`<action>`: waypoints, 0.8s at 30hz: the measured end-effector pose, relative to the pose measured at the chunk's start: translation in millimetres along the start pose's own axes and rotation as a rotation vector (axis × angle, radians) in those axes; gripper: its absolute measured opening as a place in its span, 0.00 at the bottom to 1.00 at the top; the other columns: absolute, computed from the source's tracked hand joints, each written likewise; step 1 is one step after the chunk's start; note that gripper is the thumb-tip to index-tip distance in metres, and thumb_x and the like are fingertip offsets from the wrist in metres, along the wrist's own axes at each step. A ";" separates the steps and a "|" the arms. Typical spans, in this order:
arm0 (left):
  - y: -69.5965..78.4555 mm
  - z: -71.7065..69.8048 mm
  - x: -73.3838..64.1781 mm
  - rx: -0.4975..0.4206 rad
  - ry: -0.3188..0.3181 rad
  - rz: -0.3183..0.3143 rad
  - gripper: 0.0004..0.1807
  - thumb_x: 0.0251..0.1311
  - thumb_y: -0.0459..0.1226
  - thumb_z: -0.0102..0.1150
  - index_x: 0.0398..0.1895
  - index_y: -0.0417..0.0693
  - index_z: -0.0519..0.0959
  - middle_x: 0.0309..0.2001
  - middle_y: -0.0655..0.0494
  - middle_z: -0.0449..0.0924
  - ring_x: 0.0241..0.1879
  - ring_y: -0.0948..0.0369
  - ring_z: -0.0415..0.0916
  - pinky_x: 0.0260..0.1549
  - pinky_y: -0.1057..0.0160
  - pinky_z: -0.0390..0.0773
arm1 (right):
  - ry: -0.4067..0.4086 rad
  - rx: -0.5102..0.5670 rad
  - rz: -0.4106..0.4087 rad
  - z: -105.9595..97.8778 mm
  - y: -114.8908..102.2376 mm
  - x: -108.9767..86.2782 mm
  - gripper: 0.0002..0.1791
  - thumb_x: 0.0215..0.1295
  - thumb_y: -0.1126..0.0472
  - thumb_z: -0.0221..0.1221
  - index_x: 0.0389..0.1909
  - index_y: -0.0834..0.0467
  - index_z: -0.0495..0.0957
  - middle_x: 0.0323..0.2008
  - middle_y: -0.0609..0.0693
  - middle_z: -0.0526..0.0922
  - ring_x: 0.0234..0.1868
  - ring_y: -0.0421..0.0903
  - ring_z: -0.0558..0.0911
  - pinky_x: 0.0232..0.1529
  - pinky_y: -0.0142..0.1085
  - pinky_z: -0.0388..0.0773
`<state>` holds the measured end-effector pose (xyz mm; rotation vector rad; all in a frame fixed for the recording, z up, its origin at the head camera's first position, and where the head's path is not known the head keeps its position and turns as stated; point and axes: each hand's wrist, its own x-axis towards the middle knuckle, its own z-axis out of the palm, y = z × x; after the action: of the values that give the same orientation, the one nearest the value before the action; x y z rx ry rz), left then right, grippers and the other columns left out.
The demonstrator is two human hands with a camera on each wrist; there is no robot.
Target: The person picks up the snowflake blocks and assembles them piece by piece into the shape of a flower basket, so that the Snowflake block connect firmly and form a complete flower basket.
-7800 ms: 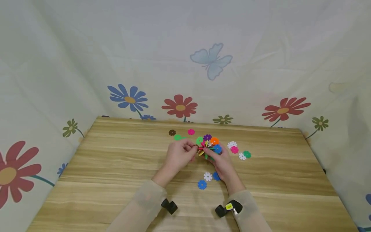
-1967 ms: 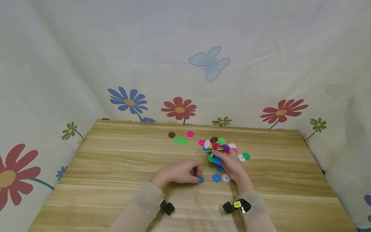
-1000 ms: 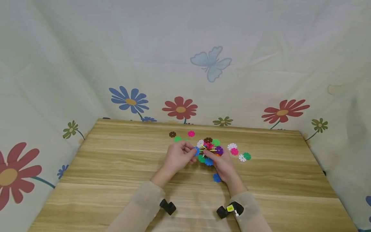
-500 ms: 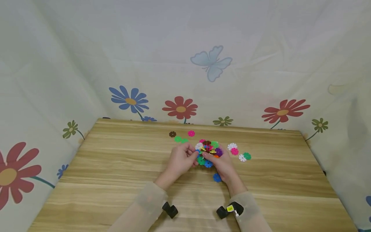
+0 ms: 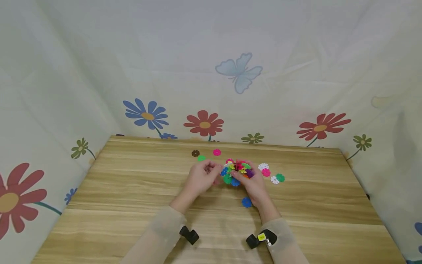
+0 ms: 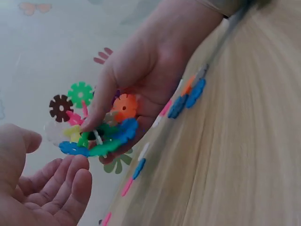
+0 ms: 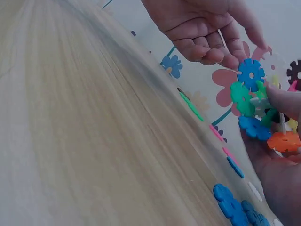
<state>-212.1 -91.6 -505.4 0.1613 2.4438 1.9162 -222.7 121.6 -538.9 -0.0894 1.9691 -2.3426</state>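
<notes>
My right hand [image 5: 256, 187] holds a round cluster of notched, flower-shaped plastic discs [image 5: 228, 178], with the thumb laid across its near side. Green, brown, orange, purple, white, pink and yellow pieces show in it. At its left edge sits a blue disc [image 7: 250, 74], fixed to the green piece beside it as far as I can see. My left hand [image 5: 201, 179] is just left of the cluster. In the left wrist view its thumb and fingers [image 6: 70, 183] stand apart with nothing between them. Whether a fingertip still touches the blue disc I cannot tell.
Loose discs lie on the wooden table [image 5: 132, 190]: brown [image 5: 195, 153], pink [image 5: 216, 152] and light green [image 5: 201, 158] at the back. White [image 5: 274, 179] and dark green [image 5: 280, 178] ones are to the right, blue [image 5: 246, 202] in front. A flower-printed curtain [image 5: 280, 73] hangs behind.
My left hand pinched a blue disc at the table, brought it up to the cluster and pressed it onto the left edge. Since then its fingers have let go and drawn slightly left.
</notes>
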 end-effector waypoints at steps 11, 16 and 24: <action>-0.2 1.4 2.0 -0.416 -0.147 -0.230 0.24 0.82 0.46 0.61 0.62 0.31 0.78 0.45 0.38 0.90 0.37 0.53 0.91 0.39 0.55 0.92 | -0.084 -0.047 -0.305 -0.7 4.9 0.9 0.20 0.66 0.83 0.63 0.58 0.70 0.79 0.63 0.55 0.84 0.68 0.48 0.79 0.68 0.37 0.79; -3.2 0.4 5.9 -0.571 -0.132 -0.236 0.19 0.80 0.32 0.60 0.65 0.27 0.76 0.51 0.42 0.85 0.42 0.56 0.88 0.44 0.59 0.90 | -0.074 -0.132 -0.296 -1.5 3.4 1.2 0.25 0.71 0.80 0.62 0.67 0.63 0.79 0.70 0.64 0.75 0.74 0.53 0.73 0.70 0.34 0.75; 1.4 -4.8 6.0 -0.685 -0.132 -0.177 0.18 0.80 0.27 0.56 0.67 0.28 0.74 0.45 0.52 0.85 0.42 0.60 0.86 0.43 0.65 0.88 | -0.097 -0.018 -0.068 -3.8 -0.5 1.2 0.31 0.77 0.75 0.60 0.78 0.62 0.69 0.71 0.57 0.77 0.65 0.44 0.80 0.59 0.31 0.82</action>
<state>-218.3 -95.3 -502.6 0.0432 1.5412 2.4184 -224.3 125.3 -539.0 -0.2700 1.9724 -2.3135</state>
